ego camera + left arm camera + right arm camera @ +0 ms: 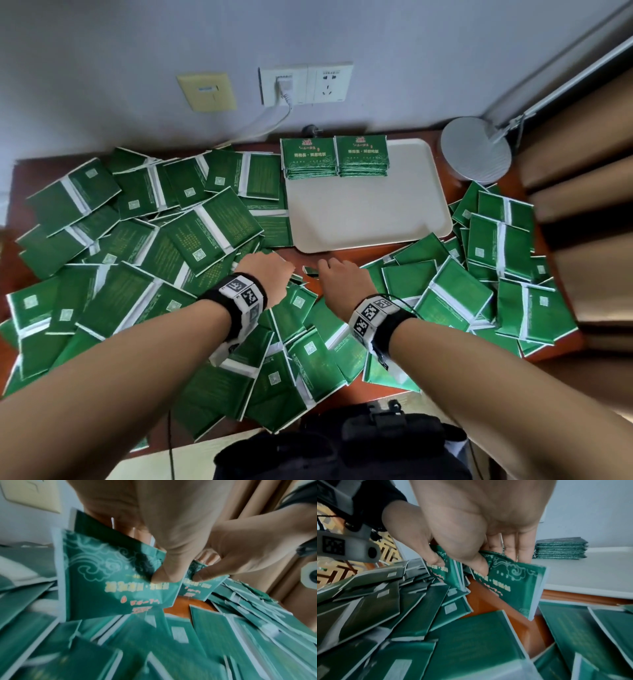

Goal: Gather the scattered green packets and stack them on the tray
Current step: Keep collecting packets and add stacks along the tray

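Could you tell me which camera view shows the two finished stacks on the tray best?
The head view: both stacks sit side by side on the tray. The right wrist shows one stack edge-on; the left wrist shows none.

Red-brown worktop (337, 255) carried green packets (212, 233) strewn over left, front & right edges; white tray (370, 212) sat at back centre-right, round white lamp base (476, 149) in back right corner.
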A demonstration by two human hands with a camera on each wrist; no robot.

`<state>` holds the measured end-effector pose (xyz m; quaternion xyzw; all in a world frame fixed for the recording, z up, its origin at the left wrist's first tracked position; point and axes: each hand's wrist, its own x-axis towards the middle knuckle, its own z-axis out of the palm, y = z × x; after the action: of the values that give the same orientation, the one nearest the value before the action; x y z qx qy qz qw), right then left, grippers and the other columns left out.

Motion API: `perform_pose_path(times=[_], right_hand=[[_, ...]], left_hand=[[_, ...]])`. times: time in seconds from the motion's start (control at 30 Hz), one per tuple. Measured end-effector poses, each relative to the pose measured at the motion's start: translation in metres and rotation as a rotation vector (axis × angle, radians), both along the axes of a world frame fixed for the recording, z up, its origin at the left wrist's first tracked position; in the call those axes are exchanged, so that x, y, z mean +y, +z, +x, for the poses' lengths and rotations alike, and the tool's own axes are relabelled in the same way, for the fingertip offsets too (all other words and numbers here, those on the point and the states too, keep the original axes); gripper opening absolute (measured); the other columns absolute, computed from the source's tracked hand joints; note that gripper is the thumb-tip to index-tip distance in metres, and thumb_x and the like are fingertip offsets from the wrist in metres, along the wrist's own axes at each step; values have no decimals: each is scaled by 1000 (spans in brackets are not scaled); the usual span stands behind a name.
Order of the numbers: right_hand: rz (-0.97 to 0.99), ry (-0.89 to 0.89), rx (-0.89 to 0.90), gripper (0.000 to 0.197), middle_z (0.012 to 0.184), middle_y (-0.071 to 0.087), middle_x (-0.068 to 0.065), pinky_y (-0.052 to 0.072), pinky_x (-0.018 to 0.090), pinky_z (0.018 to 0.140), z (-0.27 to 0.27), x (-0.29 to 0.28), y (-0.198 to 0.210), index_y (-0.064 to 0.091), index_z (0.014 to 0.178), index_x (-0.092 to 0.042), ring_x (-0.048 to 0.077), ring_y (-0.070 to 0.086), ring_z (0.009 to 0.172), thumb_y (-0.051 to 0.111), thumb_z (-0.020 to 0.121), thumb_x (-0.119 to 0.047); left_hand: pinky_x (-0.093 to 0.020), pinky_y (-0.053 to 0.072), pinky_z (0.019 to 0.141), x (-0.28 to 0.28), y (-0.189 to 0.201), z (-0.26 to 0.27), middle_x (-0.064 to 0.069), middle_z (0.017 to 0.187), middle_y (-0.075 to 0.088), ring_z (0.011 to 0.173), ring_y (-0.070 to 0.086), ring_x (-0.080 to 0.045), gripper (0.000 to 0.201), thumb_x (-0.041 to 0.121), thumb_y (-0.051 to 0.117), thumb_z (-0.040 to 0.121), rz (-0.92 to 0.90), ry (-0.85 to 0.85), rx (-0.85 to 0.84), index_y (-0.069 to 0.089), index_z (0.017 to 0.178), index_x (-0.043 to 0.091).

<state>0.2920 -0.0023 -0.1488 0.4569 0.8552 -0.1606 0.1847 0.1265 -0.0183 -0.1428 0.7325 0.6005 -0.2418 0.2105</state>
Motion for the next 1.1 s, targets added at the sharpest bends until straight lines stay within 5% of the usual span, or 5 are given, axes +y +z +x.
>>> perform_pose_path(times=[0.2, 0.43, 0.63, 0.83, 1.1], right_hand=[[91, -53, 92, 26, 108, 61, 8, 36, 33, 67, 8, 32, 36, 50, 120, -11, 32, 62, 96, 44, 95, -8], [249, -84, 202, 36, 109, 60, 1, 35, 31, 66, 39, 108, 39, 60, 129, -23, 26, 55, 97, 47, 97, -13], [406, -56, 339, 37, 94, 62, 7, 31, 29, 66, 46, 184, 21, 71, 113, -18, 31, 54, 83, 68, 80, -2], [398, -40, 369, 46, 104, 63, 12, 48, 37, 71, 43, 248, 5, 69, 114, -10, 37, 55, 93, 67, 70, 5], [358, 73, 330, 51, 117, 62, 18, 52, 46, 84, 32, 282, -29, 67, 118, -2, 42, 55, 100, 67, 67, 1]], left_hand=[[-33, 50, 69, 38, 34, -4, 0, 92, 65, 80, 61, -23, 23, 29, 45, 97, 171, 55, -94, 59, 115, 24], [-37, 53, 84, 103, 51, -1, 1, 111, 60, 96, 62, -22, 30, 27, 54, 96, 294, 116, -280, 65, 123, 24], [-36, 45, 86, 160, 44, -2, -4, 112, 63, 104, 60, -28, 34, 21, 50, 97, 334, 217, -269, 66, 128, 23], [-40, 50, 92, 205, 29, -12, -3, 118, 67, 105, 61, -26, 35, 23, 51, 99, 317, 290, -251, 62, 132, 26], [-37, 49, 92, 242, -2, -23, 0, 110, 66, 100, 62, -22, 33, 21, 53, 99, 350, 285, -262, 63, 130, 25]])
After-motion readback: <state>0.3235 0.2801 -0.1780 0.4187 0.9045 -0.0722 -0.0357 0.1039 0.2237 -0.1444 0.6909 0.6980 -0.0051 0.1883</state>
